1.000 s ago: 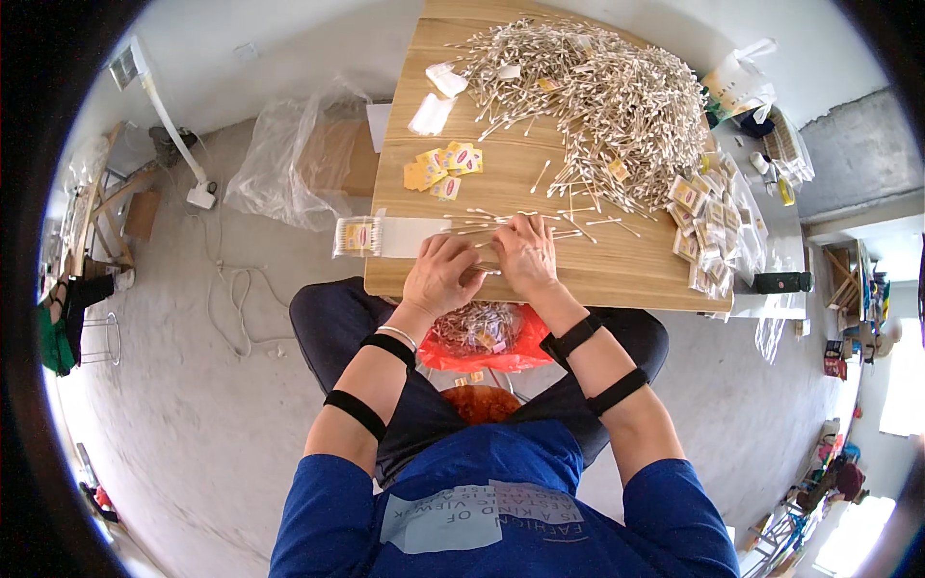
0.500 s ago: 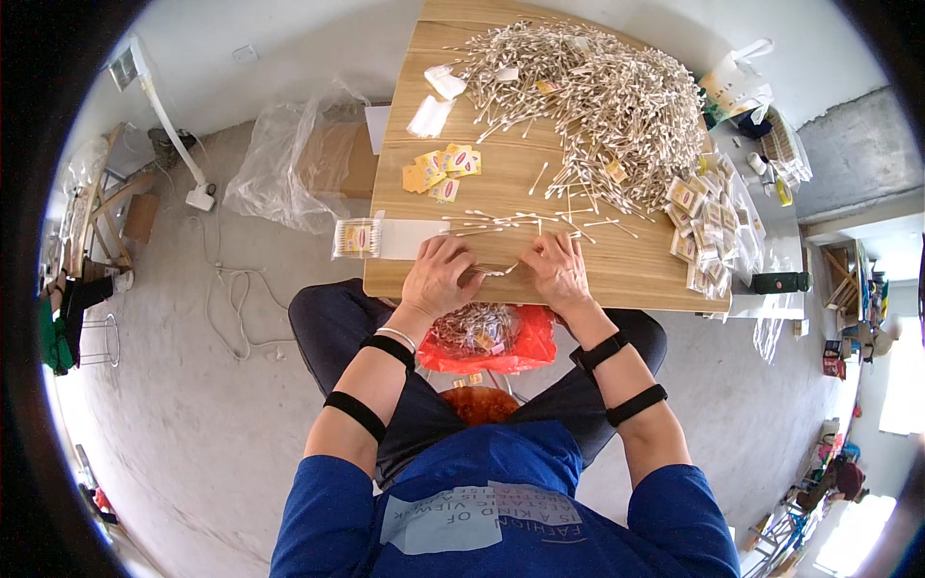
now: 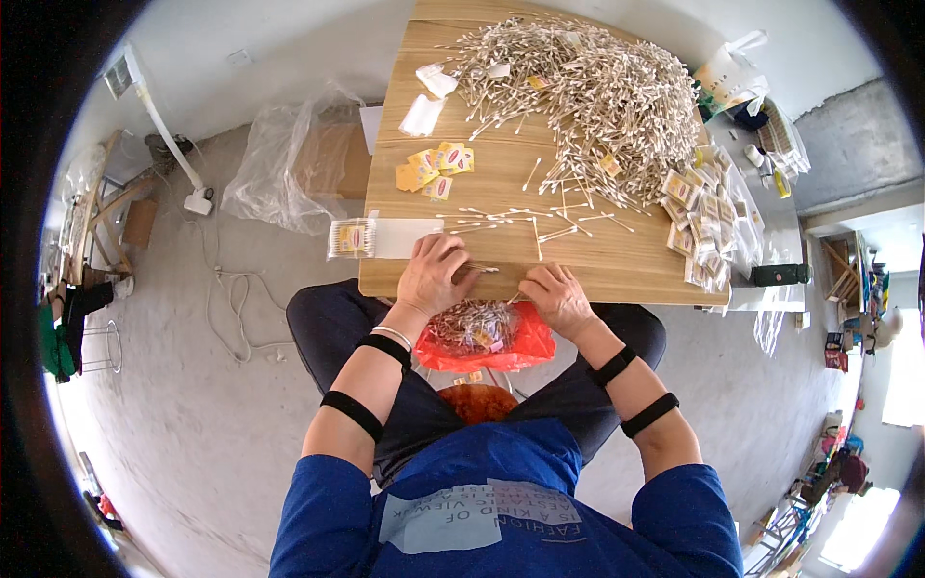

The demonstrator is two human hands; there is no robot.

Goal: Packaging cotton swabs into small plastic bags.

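Note:
My left hand (image 3: 431,276) rests at the table's front edge, fingers curled round a few cotton swabs (image 3: 485,269) whose tips stick out towards the right. My right hand (image 3: 561,301) is at the same edge, thumb and fingers pinched together; what they hold is too small to make out. Loose cotton swabs (image 3: 501,218) lie just beyond both hands. A clear packet of swabs with a yellow card (image 3: 351,238) sits at the table's left edge, beside a white strip (image 3: 407,238). Below the edge, between my knees, an open red bag (image 3: 533,349) contains more swabs.
A large heap of cotton swabs (image 3: 617,91) covers the far right of the wooden table (image 3: 501,173). Yellow cards (image 3: 438,166) and clear plastic sleeves (image 3: 422,115) lie at left. Filled packets (image 3: 708,223) pile up at right, near a dark green bottle (image 3: 780,275).
My right hand has come down towards me, from over the table to its front edge, away from the swabs. The left hand has hardly moved and keeps its swabs.

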